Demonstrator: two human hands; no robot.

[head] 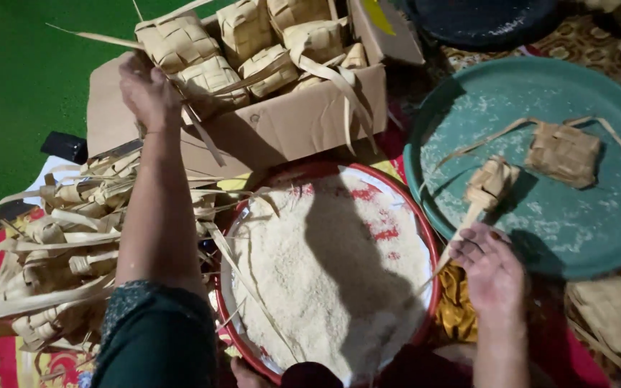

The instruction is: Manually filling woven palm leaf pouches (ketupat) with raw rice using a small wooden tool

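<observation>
Two hands busy: left hand (149, 90) grips a woven pouch (181, 44) over the cardboard box (289, 126); right hand (494, 276) pinches a leaf strip (468, 215) beside the rice bowl (325, 266).

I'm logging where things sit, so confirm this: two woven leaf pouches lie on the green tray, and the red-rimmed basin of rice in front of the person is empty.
One detail is wrong. The head view shows the red-rimmed basin is not empty: it is heaped with rice. The rest holds: two woven leaf pouches lie on the green tray.
</observation>
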